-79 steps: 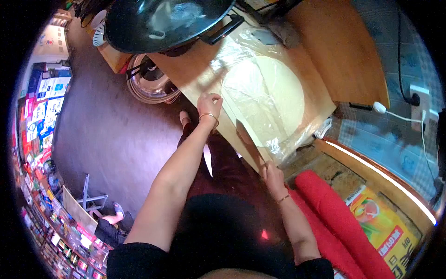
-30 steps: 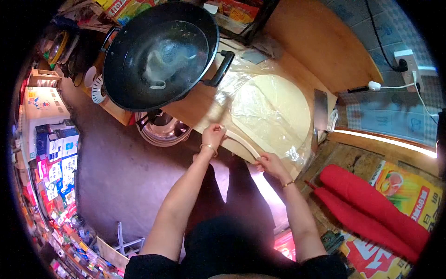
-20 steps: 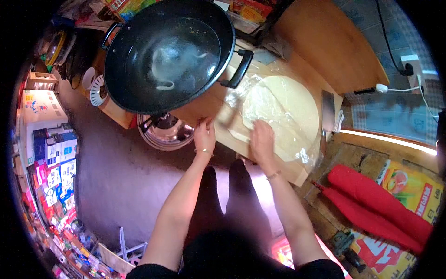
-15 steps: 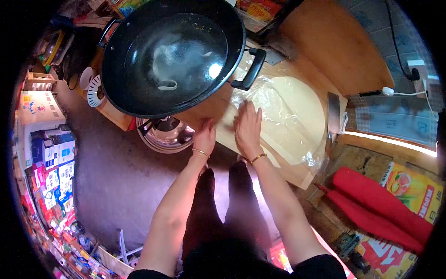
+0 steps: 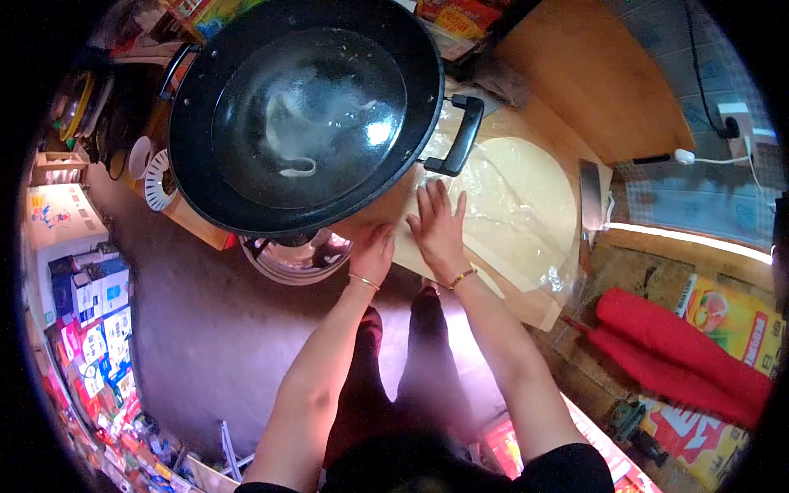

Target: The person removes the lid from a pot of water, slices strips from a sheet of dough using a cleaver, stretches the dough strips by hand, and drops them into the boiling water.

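Observation:
A round, pale sheet of dough point(image 5: 526, 177) lies on a wooden board point(image 5: 538, 311), with clear plastic film point(image 5: 514, 214) over it. My right hand point(image 5: 440, 234), fingers spread, is at the near-left edge of the dough, below the wok's right handle. Just left of it, by the board's edge, my left hand point(image 5: 372, 256) has its fingers curled together; what they hold, if anything, is hidden. Above both hands stands a large black wok point(image 5: 246, 209) of steaming liquid. A pale strip point(image 5: 297, 168), like a noodle, shows in it.
A cleaver point(image 5: 590, 195) rests at the board's right side. Below the wok is a shiny metal basin point(image 5: 316, 255). A white slotted basket point(image 5: 158, 179) stands left of the wok, and a red cloth-like item point(image 5: 657, 341) lies at the right.
The view has shifted, so the wok appears lower and larger. My right hand's fingers have spread apart. My left hand appears slightly further right and lower, its fingers still curled.

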Action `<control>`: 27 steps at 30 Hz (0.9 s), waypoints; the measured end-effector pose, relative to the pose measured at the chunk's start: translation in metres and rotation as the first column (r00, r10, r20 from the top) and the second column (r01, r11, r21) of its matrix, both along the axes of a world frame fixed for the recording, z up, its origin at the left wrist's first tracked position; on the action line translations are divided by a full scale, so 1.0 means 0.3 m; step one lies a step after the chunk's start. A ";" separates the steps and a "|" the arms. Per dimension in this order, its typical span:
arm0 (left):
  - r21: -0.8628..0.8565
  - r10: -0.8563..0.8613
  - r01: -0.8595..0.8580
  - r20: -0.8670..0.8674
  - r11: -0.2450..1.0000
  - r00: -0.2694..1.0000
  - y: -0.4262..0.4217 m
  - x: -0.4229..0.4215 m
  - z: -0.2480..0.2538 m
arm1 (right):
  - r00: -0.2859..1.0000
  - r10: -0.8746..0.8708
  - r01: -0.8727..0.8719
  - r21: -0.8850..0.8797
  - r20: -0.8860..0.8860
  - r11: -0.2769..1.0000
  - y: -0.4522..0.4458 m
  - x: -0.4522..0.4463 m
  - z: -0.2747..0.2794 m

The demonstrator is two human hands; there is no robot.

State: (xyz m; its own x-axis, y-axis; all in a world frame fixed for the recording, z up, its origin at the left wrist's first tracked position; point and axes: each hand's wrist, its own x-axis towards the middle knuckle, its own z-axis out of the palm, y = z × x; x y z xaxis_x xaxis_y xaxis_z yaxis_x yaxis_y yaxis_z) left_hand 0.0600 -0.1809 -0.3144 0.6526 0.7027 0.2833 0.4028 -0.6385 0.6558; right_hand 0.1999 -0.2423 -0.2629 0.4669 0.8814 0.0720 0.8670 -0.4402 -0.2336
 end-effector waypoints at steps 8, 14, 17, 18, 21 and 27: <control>0.002 -0.008 0.008 -0.079 1.000 0.997 0.000 -0.009 -0.017 | 0.988 -0.088 0.094 -0.045 0.126 0.995 -0.102 -0.007 -0.036; -0.030 -0.054 0.053 -0.018 0.998 0.998 0.011 0.002 0.018 | 0.985 -0.078 0.095 -0.104 0.156 0.990 -0.112 0.036 -0.014; -0.070 -0.082 0.077 -0.076 0.995 0.994 0.009 -0.005 -0.013 | 0.980 -0.157 0.169 -0.103 0.120 0.980 -0.138 0.047 -0.019; -0.073 -0.089 0.083 -0.085 0.994 0.992 0.012 -0.002 -0.023 | 0.980 -0.163 0.175 -0.107 0.112 0.979 -0.136 0.053 -0.032; -0.035 -0.070 0.068 -0.059 0.997 0.996 0.007 -0.007 -0.018 | 0.974 -0.172 0.190 -0.119 0.147 0.975 -0.138 0.060 -0.041; -0.049 -0.075 0.071 -0.072 0.996 0.995 0.009 -0.013 0.016 | 0.977 -0.140 0.165 -0.155 0.162 0.974 -0.215 0.064 -0.009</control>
State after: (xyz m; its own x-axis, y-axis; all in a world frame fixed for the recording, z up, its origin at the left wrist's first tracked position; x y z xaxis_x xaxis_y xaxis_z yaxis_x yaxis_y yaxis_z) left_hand 0.0562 -0.1783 -0.3095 0.7206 0.6638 0.2003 0.4048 -0.6373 0.6557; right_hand 0.2192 -0.3067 -0.2656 0.5917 0.8061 0.0092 0.8061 -0.5915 -0.0188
